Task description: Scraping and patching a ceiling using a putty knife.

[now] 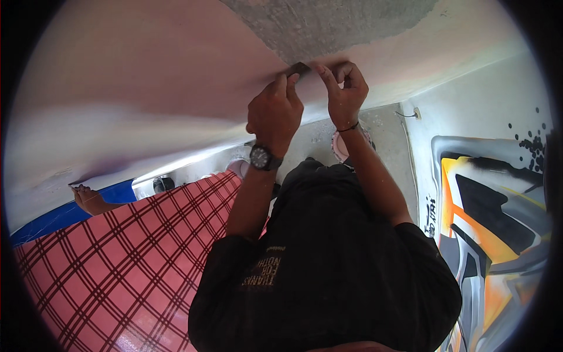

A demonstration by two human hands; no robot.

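My left hand grips a small dark flat piece against the pink painted surface, just below a rough grey patch. My right hand is at the piece's right end, its fingers bent and pinched toward it. The exact material of the piece is too small to tell.
Another person's hand touches the surface at far left, beside a blue panel. A pink plaid sheet spreads below it. A pink-rimmed bucket sits past my right forearm. A graffiti wall and cable socket stand at right.
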